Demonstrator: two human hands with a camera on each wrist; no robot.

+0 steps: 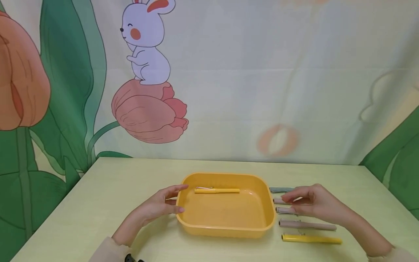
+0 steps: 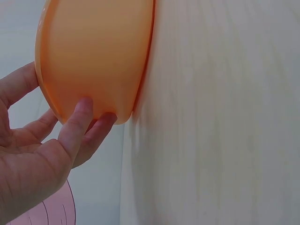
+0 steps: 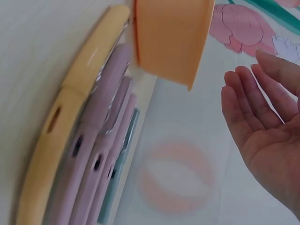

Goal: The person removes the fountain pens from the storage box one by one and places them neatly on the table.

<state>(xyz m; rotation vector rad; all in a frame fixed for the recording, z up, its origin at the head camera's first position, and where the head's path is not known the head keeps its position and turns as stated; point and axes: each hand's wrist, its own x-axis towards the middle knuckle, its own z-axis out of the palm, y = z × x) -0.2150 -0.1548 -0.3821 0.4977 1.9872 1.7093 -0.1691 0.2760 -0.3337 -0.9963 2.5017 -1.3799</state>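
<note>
A yellow-orange plastic tray (image 1: 226, 233) stands on the table with one yellow pen (image 1: 217, 190) lying inside, near its far wall. My left hand (image 1: 163, 203) holds the tray's left end, thumb and fingertips at its rim and outer wall; in the left wrist view, fingers (image 2: 82, 115) touch that wall. Above the row of pens hovers my right hand (image 1: 317, 205), fingers loosely bent and holding nothing. The row has a teal pen (image 1: 281, 189), pinkish and mauve pens (image 1: 307, 225), and a yellow pen (image 1: 311, 239) nearest me. Seen from the right wrist, the right hand (image 3: 267, 112) is apart from them.
The pale table (image 1: 131, 174) carries the tray at its middle and the pens just right of it. Behind the table's far edge hangs a printed cloth (image 1: 229, 91) with a rabbit and tulips.
</note>
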